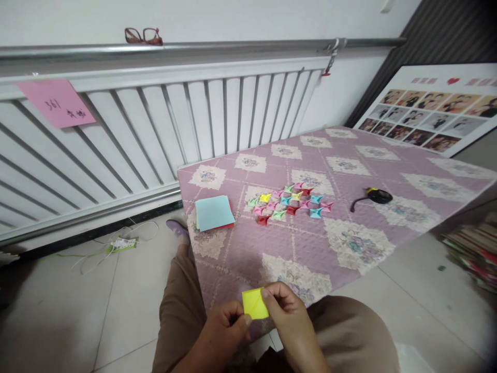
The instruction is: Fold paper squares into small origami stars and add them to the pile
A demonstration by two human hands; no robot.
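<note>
Diagonally between left grip and right grip, folded yellow paper

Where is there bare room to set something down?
Bare tablecloth lies between the paper stack and left hand, and between the folded papers and the radiator. Crowded: among those papers, and where that hand and the right hand hold the yellow paper.

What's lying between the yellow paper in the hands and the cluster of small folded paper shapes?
In the head view that stretch is bare: only patterned tablecloth shows between the yellow paper and the folded shapes.
</note>
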